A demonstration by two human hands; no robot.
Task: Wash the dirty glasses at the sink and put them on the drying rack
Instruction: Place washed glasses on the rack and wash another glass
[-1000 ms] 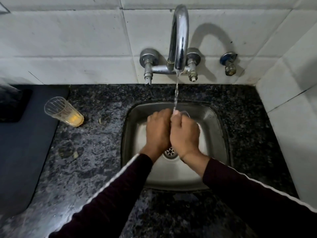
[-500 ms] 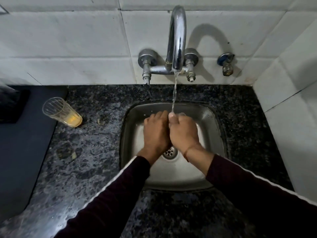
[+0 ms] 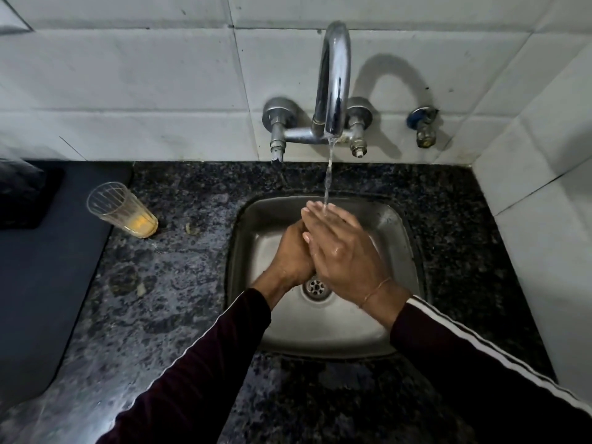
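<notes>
We are standing at a small steel sink (image 3: 397,238) set into a dark speckled surface (image 3: 166,283), with a tiled wall close behind it and another tiled wall closing in just to the right, so the open room is lying to the left. A dirty glass (image 3: 120,209) with yellow residue at its bottom is standing there on the surface, well apart from the sink and just beside the edge of a dark mat (image 3: 38,267). We are holding both hands over the basin, above the drain (image 3: 315,286). Our right hand (image 3: 344,251) is stretching flat, fingers straight, lying over our left hand (image 3: 293,251), whose fingers are curling under it; we cannot tell whether it is holding anything. Water from the tap (image 3: 333,81) is running onto our right fingertips (image 3: 315,208). Dark striped sleeves are covering both forearms.
</notes>
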